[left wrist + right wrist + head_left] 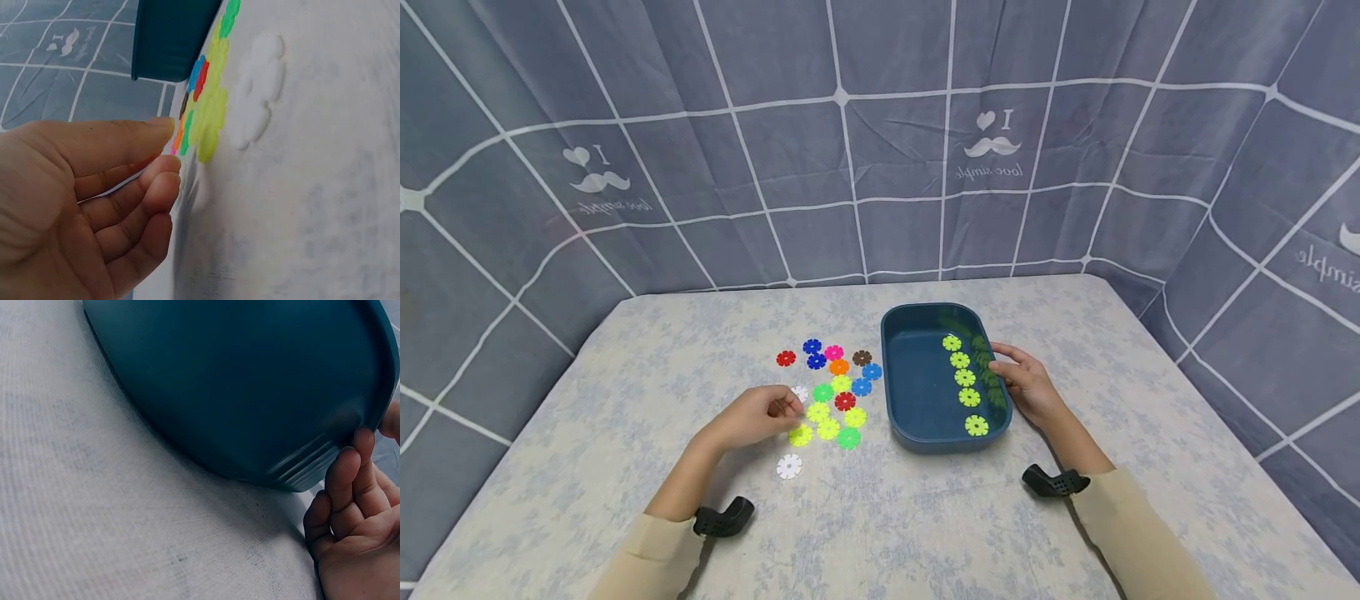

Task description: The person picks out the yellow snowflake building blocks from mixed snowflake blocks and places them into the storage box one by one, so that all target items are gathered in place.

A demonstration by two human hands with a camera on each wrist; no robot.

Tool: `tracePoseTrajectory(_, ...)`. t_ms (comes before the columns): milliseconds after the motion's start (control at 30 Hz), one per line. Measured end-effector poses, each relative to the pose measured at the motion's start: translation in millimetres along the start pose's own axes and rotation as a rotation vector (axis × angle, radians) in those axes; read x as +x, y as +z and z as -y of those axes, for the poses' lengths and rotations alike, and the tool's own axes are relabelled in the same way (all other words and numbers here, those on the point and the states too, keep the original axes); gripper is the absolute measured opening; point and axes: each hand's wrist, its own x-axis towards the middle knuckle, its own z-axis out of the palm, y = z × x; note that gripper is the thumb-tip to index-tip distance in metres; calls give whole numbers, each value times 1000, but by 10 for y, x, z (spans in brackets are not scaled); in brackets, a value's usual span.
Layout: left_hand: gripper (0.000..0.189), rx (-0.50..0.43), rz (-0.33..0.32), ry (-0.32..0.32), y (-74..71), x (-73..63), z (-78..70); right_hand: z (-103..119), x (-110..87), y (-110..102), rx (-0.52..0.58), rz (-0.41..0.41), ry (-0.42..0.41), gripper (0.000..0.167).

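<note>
My left hand (762, 416) is beside a loose group of flower-shaped plastic discs, its fingertips close to a yellow disc (801, 435). In the left wrist view the thumb and bent fingers (164, 187) face each other with a small gap and nothing between them. On the right, my right hand (1028, 385) grips the right rim of a dark teal plastic bin (917, 433). Its fingers (342, 472) press the outer wall just under the rim, with the thumb at the rim. Several yellow-green discs (965, 377) line the bin's right side in a row.
Other discs lie flat left of the bin: red (786, 358), dark blue (812, 346), pink (834, 353), brown (862, 357), green (848, 438) and white (789, 467). A pale patterned cloth (880, 525) covers the table, with grey-blue curtains (895, 150) behind and at the sides.
</note>
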Motion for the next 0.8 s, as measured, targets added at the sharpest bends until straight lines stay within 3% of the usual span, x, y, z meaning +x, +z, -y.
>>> tracePoseTrajectory(233, 22, -13, 36, -28, -5, 2, 75, 6, -5, 2, 15, 5, 8, 52)
tracePoseTrajectory(800, 30, 8, 86, -32, 22, -1, 73, -8, -2, -10, 24, 19, -16, 48)
